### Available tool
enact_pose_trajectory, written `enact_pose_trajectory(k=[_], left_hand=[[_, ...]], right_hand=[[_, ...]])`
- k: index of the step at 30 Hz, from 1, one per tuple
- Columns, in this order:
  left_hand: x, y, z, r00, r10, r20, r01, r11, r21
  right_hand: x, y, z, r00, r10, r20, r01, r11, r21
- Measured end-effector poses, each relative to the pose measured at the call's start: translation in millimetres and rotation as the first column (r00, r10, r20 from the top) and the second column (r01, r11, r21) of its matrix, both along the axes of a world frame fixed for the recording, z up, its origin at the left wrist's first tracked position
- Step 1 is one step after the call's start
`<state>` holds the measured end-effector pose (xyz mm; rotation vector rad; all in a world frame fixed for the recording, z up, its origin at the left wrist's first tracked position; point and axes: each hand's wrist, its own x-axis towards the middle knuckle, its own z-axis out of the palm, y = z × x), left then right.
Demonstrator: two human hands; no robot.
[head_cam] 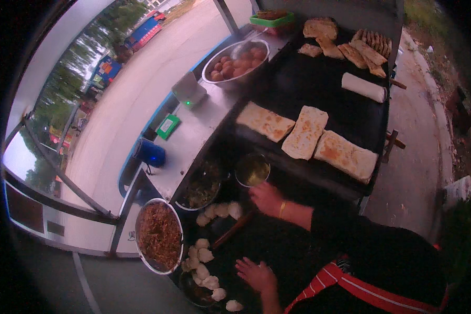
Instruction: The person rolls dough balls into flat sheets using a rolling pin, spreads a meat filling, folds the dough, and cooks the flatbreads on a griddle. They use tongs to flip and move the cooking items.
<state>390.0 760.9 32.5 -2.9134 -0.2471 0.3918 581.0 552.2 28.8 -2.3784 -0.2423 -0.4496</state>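
Observation:
Over the dark work surface, my left hand (260, 275) is held with its fingers apart and nothing visible in it. My right hand (266, 198), with a yellow band at the wrist, is at the rim of a metal bowl of yellowish liquid (253, 169); its fingertips are too dim to show a grip. A wooden rolling pin (233, 230) lies between the hands. Pale dough balls (205, 255) sit left of my left hand, and several more (221, 210) lie below a bowl of chopped greens (199, 193). Browned flatbreads (305, 132) rest on the black griddle (286, 84).
A large bowl of reddish-brown filling (159, 235) stands at the left edge. Along the metal counter (192, 137) are a blue cylindrical device (150, 152), a green box (167, 126) and a bowl of brown eggs (235, 66). A pale dough roll (363, 87) and more flatbreads (353, 55) lie farther up.

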Motion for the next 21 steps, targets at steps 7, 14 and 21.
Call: enact_pose_trajectory(k=[7,14,21], left_hand=[[2,9,-3,0.996,-0.085,-0.027,0.085,0.996,0.032],[-1,11,5,0.995,-0.051,0.08,0.059,0.993,-0.1],[-6,20,1,0.993,0.075,0.094,-0.048,0.964,-0.262]], right_hand=[[92,7,-48,0.853,-0.179,-0.491,0.189,0.982,-0.031],[142,-4,-129,0.853,-0.189,-0.486,0.055,0.959,-0.277],[144,-5,-88,0.885,-0.182,-0.429,0.028,0.94,-0.34]])
